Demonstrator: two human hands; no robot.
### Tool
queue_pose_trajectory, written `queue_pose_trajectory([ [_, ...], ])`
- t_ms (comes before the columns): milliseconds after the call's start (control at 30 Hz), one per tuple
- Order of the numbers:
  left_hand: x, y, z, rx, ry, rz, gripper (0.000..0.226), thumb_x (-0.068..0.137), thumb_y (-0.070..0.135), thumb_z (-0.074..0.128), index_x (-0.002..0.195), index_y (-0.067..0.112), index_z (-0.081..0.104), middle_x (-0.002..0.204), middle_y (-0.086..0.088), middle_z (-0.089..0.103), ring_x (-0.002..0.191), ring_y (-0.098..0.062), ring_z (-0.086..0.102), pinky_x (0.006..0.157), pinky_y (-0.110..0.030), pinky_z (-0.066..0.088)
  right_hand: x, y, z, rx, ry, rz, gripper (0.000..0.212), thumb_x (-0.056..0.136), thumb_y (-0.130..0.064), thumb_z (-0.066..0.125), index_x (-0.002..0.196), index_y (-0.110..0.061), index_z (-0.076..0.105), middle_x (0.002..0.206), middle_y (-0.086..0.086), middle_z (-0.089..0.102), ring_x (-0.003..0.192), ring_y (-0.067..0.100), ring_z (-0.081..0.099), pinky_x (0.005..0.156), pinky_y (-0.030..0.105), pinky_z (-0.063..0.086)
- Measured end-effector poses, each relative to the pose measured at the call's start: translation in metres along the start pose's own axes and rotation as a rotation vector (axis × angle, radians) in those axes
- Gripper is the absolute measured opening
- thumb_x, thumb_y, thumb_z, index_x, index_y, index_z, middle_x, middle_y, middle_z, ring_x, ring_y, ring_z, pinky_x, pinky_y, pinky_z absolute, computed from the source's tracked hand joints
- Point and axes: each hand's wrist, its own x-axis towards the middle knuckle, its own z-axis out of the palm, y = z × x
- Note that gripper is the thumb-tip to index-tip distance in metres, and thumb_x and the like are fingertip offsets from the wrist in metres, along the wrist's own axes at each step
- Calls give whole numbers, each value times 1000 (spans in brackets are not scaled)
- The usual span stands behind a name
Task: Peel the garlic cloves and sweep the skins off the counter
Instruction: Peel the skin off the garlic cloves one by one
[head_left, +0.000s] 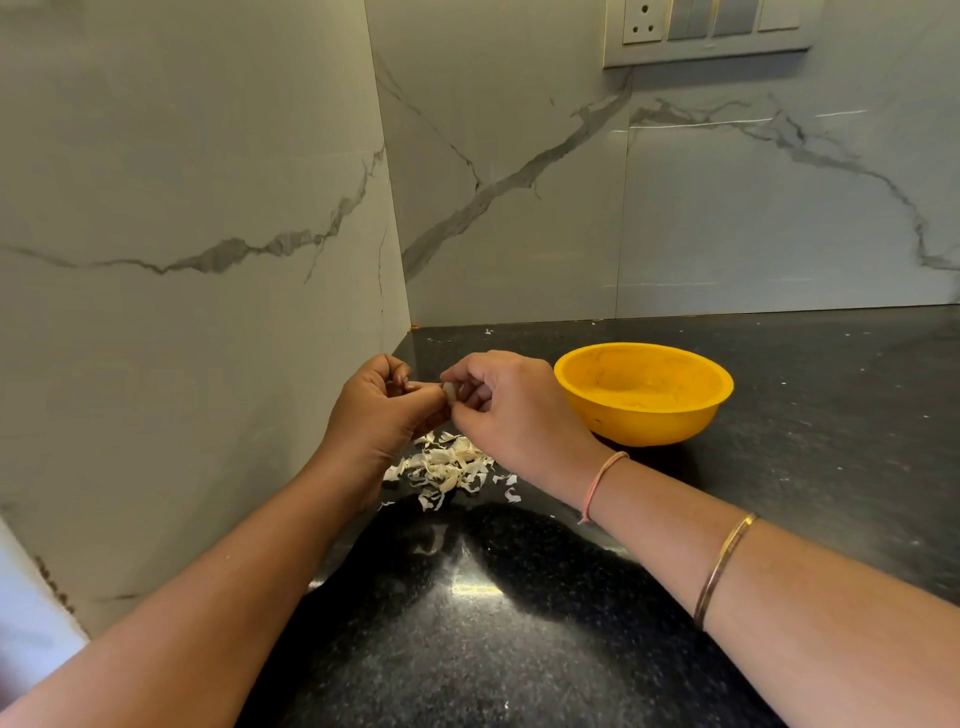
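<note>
So, biggest thing first: the marble-look wall (208, 156) wraps the corner on the left and across the back, grey veins running through it, and the speckled black counter (519, 649) fills the bottom of the view with a bright glare patch in the middle. Up top right there's a switch plate (706, 31) with a socket and a few rocker switches, cut off by the frame edge. A yellow bowl (649, 423) sits upright on the counter to the right of the hands, near the back wall; the inside looks scuffed and I can't make out any contents. Both forearms come in from the bottom. The left hand (382, 410) and right hand (511, 410) meet just above the counter near the corner, fingers curled in, both pinching the same garlic clove (450, 391) between fingertips. The clove is mostly hidden by the fingers; the pale bit that shows looks taller than it's wide, so the long axis is roughly up-down, but which end is the tip I can't tell. Right under the hands lies a loose pile of papery skins (447, 467), with a few stray flakes further back. The right arm has a thin metal bangle (724, 566) and a pinkish thread (602, 480) at the wrist.
</note>
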Motion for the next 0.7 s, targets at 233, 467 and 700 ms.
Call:
queue_pose_trajectory([
  [233, -1, 3, 2, -72, 28, -25, 30, 83, -9, 58, 75, 13, 39, 79, -17, 58, 76, -24, 62, 72, -28, 58, 0, 1, 0, 71, 5, 32, 18, 87, -11, 62, 102, -8, 70, 84, 5, 69, 73, 11, 62, 67, 20, 54],
  [467, -2, 8, 4, -150, 49, -72, 21, 81, -5, 63, 87, 11, 50, 92, -15, 59, 73, -18, 64, 66, -22, 58, 2, 5, -1, 326, -23, 198, 30, 83, -7, 67, 112, -10, 63, 87, 4, 69, 75, 14, 67, 74, 29, 58],
  [700, -2, 7, 1, -132, 53, -97, 17, 85, -1, 60, 90, 12, 52, 95, -15, 62, 75, -19, 65, 71, -25, 57, 2, 5, -3, 493, -41, 288, 24, 86, -1, 62, 109, -8, 61, 77, 3, 67, 71, 19, 68, 76, 42, 58],
])
